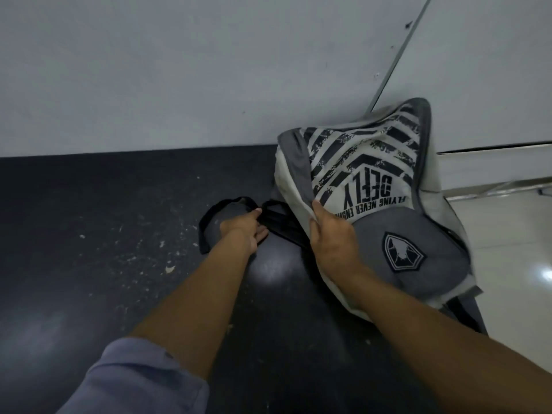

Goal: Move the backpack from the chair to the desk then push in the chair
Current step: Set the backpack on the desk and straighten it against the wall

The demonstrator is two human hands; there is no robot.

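Observation:
A grey and white backpack (397,186) with black stripes and printed lettering lies on the right end of the dark desk (89,234), leaning against the wall. My right hand (331,231) grips the bag's left side edge. My left hand (245,228) holds one of the black shoulder straps (209,216) that spread out on the desk to the bag's left. The chair is out of view.
A pale wall (179,70) rises right behind the desk. The desk's right end is under the bag, with a shiny light floor (513,264) beyond it. White specks litter the desk's left part.

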